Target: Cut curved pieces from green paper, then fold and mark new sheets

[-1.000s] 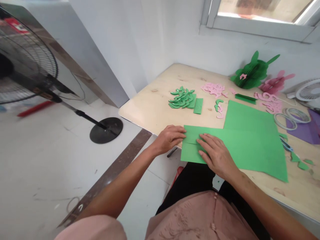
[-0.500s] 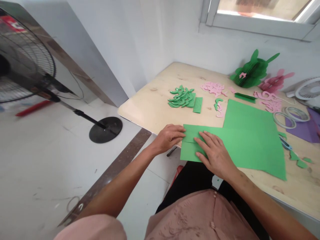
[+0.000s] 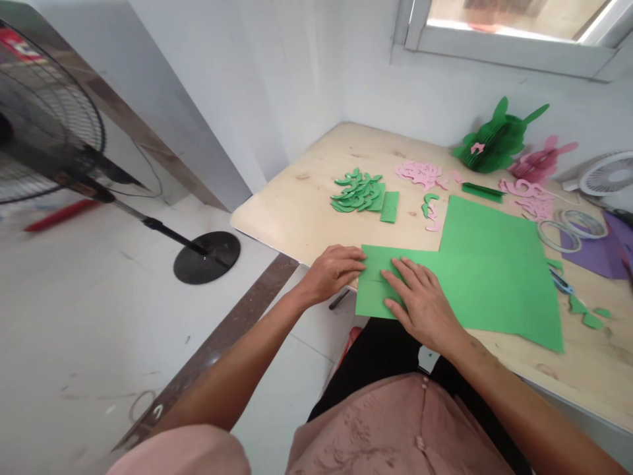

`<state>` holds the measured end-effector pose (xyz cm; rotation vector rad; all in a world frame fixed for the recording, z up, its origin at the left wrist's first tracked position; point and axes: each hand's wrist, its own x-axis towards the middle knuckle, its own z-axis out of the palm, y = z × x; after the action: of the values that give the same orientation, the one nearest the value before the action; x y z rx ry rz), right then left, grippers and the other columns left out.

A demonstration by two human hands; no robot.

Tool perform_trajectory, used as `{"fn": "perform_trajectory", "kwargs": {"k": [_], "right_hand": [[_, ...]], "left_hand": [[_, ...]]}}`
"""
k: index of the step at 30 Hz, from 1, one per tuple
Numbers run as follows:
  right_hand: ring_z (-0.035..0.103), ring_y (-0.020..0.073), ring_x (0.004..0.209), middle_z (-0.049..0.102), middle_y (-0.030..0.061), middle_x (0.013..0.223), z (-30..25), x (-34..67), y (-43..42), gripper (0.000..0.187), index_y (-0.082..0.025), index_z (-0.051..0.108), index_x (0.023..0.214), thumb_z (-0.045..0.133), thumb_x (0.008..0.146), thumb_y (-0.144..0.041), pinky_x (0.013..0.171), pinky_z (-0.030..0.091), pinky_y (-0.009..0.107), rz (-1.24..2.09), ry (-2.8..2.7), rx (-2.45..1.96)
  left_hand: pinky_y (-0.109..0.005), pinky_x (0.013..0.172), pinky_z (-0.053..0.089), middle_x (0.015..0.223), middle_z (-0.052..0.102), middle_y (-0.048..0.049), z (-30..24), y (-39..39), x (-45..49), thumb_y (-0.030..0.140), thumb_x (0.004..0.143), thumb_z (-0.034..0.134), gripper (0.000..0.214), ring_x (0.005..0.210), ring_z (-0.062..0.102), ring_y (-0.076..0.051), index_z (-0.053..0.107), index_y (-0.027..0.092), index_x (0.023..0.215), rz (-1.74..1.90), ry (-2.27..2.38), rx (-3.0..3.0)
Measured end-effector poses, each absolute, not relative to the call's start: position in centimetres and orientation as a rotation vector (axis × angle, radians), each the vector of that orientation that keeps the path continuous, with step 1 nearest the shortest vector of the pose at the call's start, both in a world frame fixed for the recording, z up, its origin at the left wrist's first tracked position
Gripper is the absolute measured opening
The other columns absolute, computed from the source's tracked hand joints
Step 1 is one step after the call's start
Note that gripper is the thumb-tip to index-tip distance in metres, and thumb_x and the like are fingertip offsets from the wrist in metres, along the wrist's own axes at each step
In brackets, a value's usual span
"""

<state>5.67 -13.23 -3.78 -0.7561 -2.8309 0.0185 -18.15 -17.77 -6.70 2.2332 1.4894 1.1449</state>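
Note:
A green sheet of paper lies along the table's front edge, its left part reaching a little past the edge. A crease or slit line runs across its left end. My left hand has its fingers bent together at the sheet's left edge; the thumb is hidden. Spread flat, my right hand presses on the same sheet near the line, holding nothing. Another green sheet lies behind, partly under it. Just beyond my hands sit a pile of green paper cut-outs and a small green paper rectangle.
Pink cut-outs, a green paper rabbit and a pink one are at the back. Tape rolls, scissors and green scraps lie right. A standing fan is on the floor at left.
The whole view has shifted very slightly. Both hands stay at nearly the same spots on the green sheet.

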Motion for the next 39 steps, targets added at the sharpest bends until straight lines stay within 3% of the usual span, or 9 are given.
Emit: {"fn": "perform_trajectory", "kwargs": {"k": [39], "right_hand": [[0.032, 0.0320, 0.134, 0.043, 0.0163, 0.143, -3.81, 5.58, -13.35, 0.046, -0.016, 0.050, 0.134, 0.041, 0.094, -0.038, 0.105, 0.028, 0.052, 0.019, -2.868, -0.799]], "left_hand": [[-0.041, 0.097, 0.044, 0.111, 0.069, -0.0078, -6.39, -18.00, -18.00, 0.019, 0.087, 0.054, 0.016, 0.112, 0.060, -0.021, 0.069, 0.020, 0.094, 1.122, 1.495, 2.245]]}}
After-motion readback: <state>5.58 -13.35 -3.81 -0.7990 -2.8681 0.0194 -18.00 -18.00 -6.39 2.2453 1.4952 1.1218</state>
